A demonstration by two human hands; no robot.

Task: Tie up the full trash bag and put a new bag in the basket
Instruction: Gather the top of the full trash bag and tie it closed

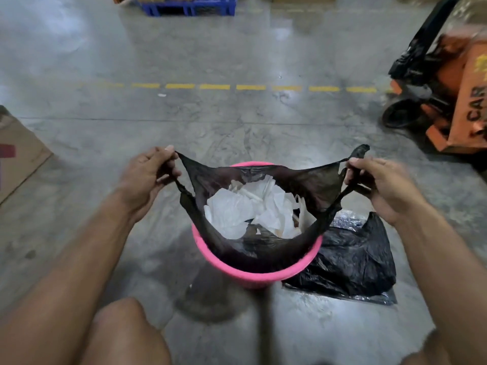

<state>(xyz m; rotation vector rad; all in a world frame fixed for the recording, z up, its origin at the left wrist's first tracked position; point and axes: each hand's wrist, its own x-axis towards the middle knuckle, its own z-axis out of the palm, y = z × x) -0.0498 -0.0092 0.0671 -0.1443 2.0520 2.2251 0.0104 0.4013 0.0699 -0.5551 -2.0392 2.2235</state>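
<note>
A pink basket (238, 272) stands on the concrete floor in front of me. A thin black trash bag (311, 185) sits in it, holding crumpled white paper (253, 209). My left hand (147, 175) grips the bag's left handle and my right hand (382, 185) grips its right handle. Both handles are pulled up and apart, so the bag's mouth is stretched wide above the rim. A flat new black bag (353, 259) lies on the floor right of the basket, touching it.
An orange pallet jack (453, 96) stands at the far right. A cardboard box (18, 151) lies at the left edge. A blue pallet (189, 7) is at the far top. A dashed yellow line (250, 87) crosses the floor beyond the basket. My knees show below.
</note>
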